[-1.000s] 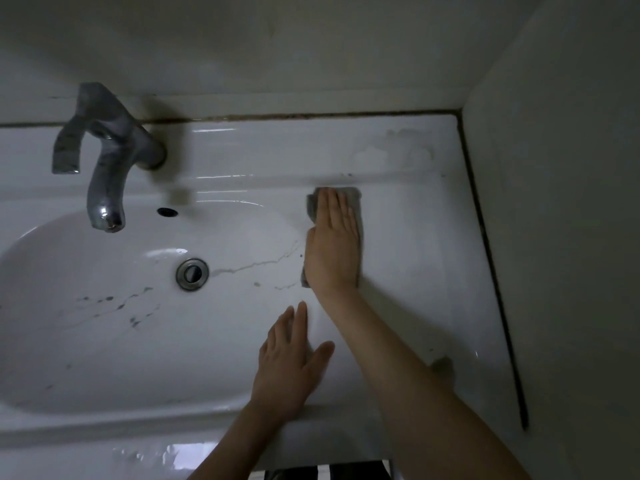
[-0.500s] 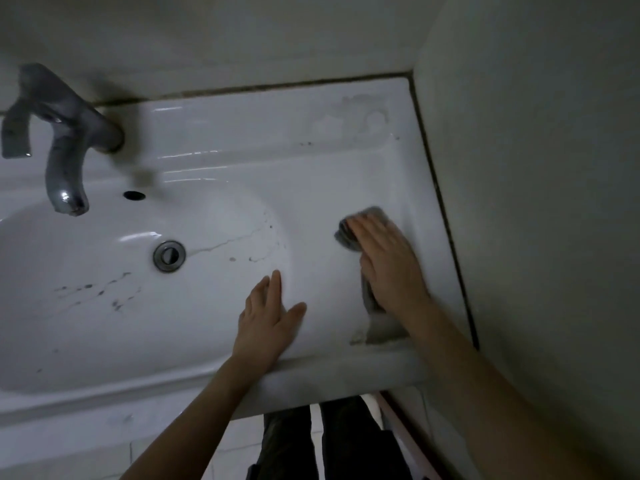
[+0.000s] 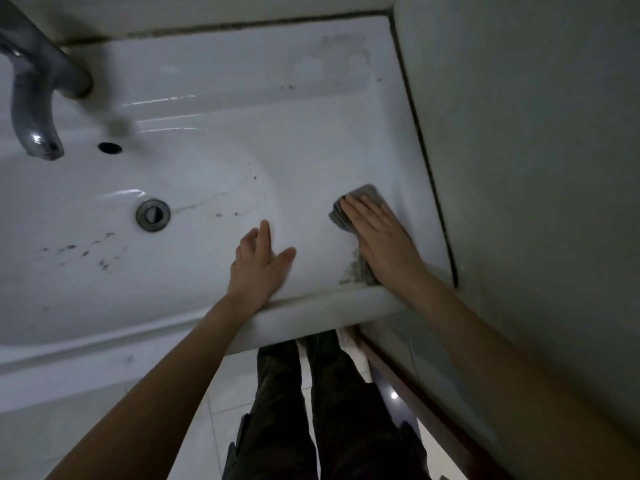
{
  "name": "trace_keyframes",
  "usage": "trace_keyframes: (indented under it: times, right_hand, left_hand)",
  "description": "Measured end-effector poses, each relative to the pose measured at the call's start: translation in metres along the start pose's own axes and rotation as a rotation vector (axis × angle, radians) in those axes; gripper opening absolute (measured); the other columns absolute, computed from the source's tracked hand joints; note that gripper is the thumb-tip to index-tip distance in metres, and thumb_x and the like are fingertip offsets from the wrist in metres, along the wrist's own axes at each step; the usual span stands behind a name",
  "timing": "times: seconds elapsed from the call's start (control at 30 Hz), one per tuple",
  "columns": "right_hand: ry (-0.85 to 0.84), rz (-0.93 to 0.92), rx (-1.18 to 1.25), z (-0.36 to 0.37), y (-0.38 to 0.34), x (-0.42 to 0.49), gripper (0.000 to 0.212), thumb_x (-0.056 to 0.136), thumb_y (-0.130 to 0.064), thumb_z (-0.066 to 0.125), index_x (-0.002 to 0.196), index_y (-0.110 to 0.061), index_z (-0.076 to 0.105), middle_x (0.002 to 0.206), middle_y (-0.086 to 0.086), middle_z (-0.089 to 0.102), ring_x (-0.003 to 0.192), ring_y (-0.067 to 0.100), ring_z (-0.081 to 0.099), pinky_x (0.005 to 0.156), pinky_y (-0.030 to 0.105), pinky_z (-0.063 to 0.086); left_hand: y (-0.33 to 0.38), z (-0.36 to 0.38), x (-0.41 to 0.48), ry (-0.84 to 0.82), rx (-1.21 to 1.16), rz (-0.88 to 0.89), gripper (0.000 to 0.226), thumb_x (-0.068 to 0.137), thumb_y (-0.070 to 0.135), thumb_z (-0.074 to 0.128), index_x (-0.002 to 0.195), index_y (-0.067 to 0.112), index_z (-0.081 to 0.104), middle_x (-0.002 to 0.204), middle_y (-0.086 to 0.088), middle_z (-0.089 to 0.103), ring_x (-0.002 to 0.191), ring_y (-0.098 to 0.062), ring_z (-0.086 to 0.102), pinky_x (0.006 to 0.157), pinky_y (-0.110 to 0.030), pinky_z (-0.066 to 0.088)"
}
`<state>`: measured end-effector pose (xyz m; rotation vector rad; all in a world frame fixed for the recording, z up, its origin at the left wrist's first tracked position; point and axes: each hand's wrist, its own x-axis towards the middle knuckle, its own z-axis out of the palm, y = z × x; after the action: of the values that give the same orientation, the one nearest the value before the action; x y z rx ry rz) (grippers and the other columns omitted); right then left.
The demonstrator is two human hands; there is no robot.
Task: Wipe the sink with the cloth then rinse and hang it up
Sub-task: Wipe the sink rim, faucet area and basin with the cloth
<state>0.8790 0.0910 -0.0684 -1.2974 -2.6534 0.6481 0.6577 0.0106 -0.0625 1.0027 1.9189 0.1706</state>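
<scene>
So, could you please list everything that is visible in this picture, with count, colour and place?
sink: one, white, fills the upper left, set into the corner of the walls
tap: one, silver metal, upper left, spout over the basin
drain plug: one, metal, at the basin bottom
overflow hole: one, dark, on the basin wall beside the spout
cloth: one, grey, on the sink's right ledge, under the right hand
wall: pale, right side, meeting the sink's edge
floor tiles: light, below the sink's front edge
legs: two, in dark trousers, bottom centre
left hand: flat on the sink's front rim, holding nothing
right hand: flat, pressing the cloth down
</scene>
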Motion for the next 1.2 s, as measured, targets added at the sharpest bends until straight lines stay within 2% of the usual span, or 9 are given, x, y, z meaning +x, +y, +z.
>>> trace_keyframes:
  times: [0.13, 0.27, 0.37, 0.43, 0.57, 0.7, 0.87, 1.07, 1.2]
  right_hand:
    - [0.063, 0.144, 0.115, 0.009, -0.021, -0.001, 0.053, 0.094, -0.011, 0.025, 0.145, -0.006, 0.035, 0.152, 0.011, 0.037, 0.143, 0.026, 0.028, 0.119, 0.047, 0.016]
    - [0.038, 0.141, 0.173, 0.03, -0.074, 0.017, 0.059, 0.088, -0.003, 0.031, 0.147, -0.007, 0.034, 0.153, 0.009, 0.036, 0.145, 0.027, 0.026, 0.121, 0.04, 0.009]
    - [0.03, 0.154, 0.207, 0.04, -0.103, 0.026, 0.06, 0.09, -0.014, 0.021, 0.149, -0.011, 0.029, 0.156, 0.005, 0.031, 0.147, 0.021, 0.02, 0.121, 0.034, 0.004]
    - [0.014, 0.099, 0.151, 0.035, -0.099, 0.025, 0.059, 0.09, -0.015, 0.024, 0.15, -0.012, 0.028, 0.157, 0.004, 0.03, 0.147, 0.02, 0.02, 0.121, 0.036, 0.009]
    - [0.0, 0.079, -0.022, 0.014, -0.056, 0.014, 0.072, 0.084, 0.007, 0.045, 0.15, -0.015, 0.029, 0.156, 0.001, 0.031, 0.146, 0.016, 0.022, 0.121, 0.041, 0.016]
    - [0.013, 0.144, -0.05, -0.006, -0.007, 0.003, 0.067, 0.088, 0.006, 0.041, 0.15, -0.014, 0.028, 0.157, 0.004, 0.03, 0.146, 0.02, 0.021, 0.119, 0.048, 0.02]
    - [0.031, 0.141, 0.008, -0.004, -0.009, 0.003, 0.054, 0.097, 0.0, 0.037, 0.149, -0.011, 0.03, 0.156, 0.006, 0.031, 0.146, 0.022, 0.021, 0.119, 0.048, 0.018]
    - [-0.173, -0.24, 0.036, 0.002, -0.024, 0.027, 0.049, 0.097, -0.01, 0.044, 0.146, -0.012, 0.038, 0.152, 0.005, 0.039, 0.144, 0.018, 0.027, 0.121, 0.034, 0.015]
    - [-0.092, -0.197, -0.023, 0.0, -0.025, 0.093, 0.046, 0.1, -0.021, 0.038, 0.145, -0.014, 0.039, 0.152, 0.005, 0.04, 0.143, 0.018, 0.031, 0.12, 0.039, 0.022]
  left_hand:
    - [0.0, -0.001, -0.001, 0.008, -0.04, 0.004, 0.072, 0.098, 0.048, 0.042, 0.157, 0.027, 0.006, 0.163, -0.007, 0.009, 0.15, -0.026, 0.01, 0.119, -0.046, 0.014]
    - [-0.002, -0.001, -0.002, 0.012, -0.062, 0.049, 0.064, 0.102, 0.039, 0.037, 0.158, 0.022, 0.009, 0.164, -0.007, 0.009, 0.15, -0.026, 0.009, 0.12, -0.047, 0.013]
    - [-0.005, -0.001, 0.001, 0.021, -0.061, 0.043, 0.064, 0.102, 0.039, 0.036, 0.158, 0.026, 0.008, 0.163, -0.01, 0.011, 0.149, -0.026, 0.012, 0.12, -0.047, 0.016]
    - [-0.007, -0.001, 0.002, 0.018, -0.076, 0.045, 0.065, 0.101, 0.039, 0.037, 0.158, 0.027, 0.008, 0.163, -0.008, 0.012, 0.149, -0.025, 0.012, 0.12, -0.047, 0.016]
    - [-0.008, -0.001, 0.002, 0.016, -0.039, 0.049, 0.066, 0.101, 0.038, 0.039, 0.158, 0.025, 0.007, 0.161, -0.009, 0.013, 0.148, -0.026, 0.013, 0.118, -0.045, 0.019]
    - [-0.01, 0.001, 0.003, 0.012, -0.015, 0.061, 0.067, 0.101, 0.038, 0.038, 0.158, 0.024, 0.005, 0.161, -0.01, 0.012, 0.147, -0.027, 0.012, 0.117, -0.047, 0.02]
    - [-0.005, -0.001, 0.0, 0.005, -0.021, 0.052, 0.066, 0.102, 0.039, 0.035, 0.158, 0.024, 0.002, 0.162, -0.009, 0.009, 0.148, -0.026, 0.011, 0.119, -0.045, 0.017]
    - [-0.004, 0.0, -0.001, 0.005, 0.017, 0.056, 0.066, 0.102, 0.041, 0.032, 0.157, 0.024, -0.001, 0.164, -0.007, 0.005, 0.149, -0.026, 0.008, 0.119, -0.046, 0.015]
    - [-0.006, 0.002, -0.002, 0.064, -0.065, 0.07, 0.063, 0.102, 0.04, 0.038, 0.157, 0.024, 0.013, 0.164, -0.005, 0.011, 0.15, -0.028, 0.011, 0.12, -0.049, 0.016]
